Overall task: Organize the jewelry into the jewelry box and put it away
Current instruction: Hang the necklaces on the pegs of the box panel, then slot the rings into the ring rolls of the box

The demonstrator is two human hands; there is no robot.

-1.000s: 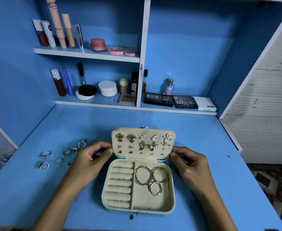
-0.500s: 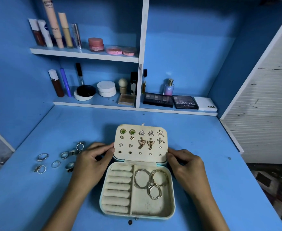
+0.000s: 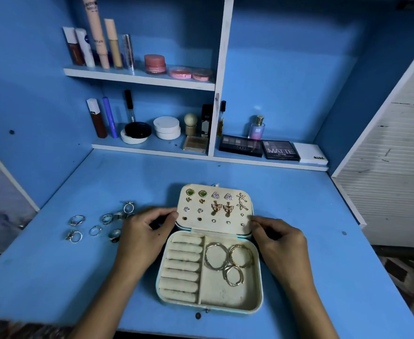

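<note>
1. Nearest the camera, the jewelry box (image 3: 209, 272) lies open on the blue table (image 3: 54, 277). Its ring rolls (image 3: 182, 267) on the left hold nothing, and three hoops (image 3: 228, 259) sit loose in the right compartment.
2. Both hands flank the hinge. The left hand (image 3: 142, 238) has its fingers (image 3: 163, 214) curled, pinching the lid's left edge; the right hand (image 3: 280, 241) does the same on the right edge with bent fingertips.
3. The lid (image 3: 214, 207) leans back, its panel already carrying pairs of earrings (image 3: 221, 208) (green studs, butterflies, starfish shapes and small dots).
4. Left of the box, just beyond the left hand, a scatter of rings (image 3: 95, 223) lies on the table, apart from the box.
5. Judged from this, the earrings and hoops look done; the rings are yet to go into the rolls, then the box has to be closed and stored, so roughly half remains.
6. Farther back, a low shelf (image 3: 149, 149) holds compacts, a brush, tubes, palettes (image 3: 259, 146) and a perfume bottle (image 3: 257, 128); an upper shelf (image 3: 137, 78) carries more tubes and pink jars.
7. The alcove is painted blue, with a white slatted panel (image 3: 396, 167) at the right.
</note>
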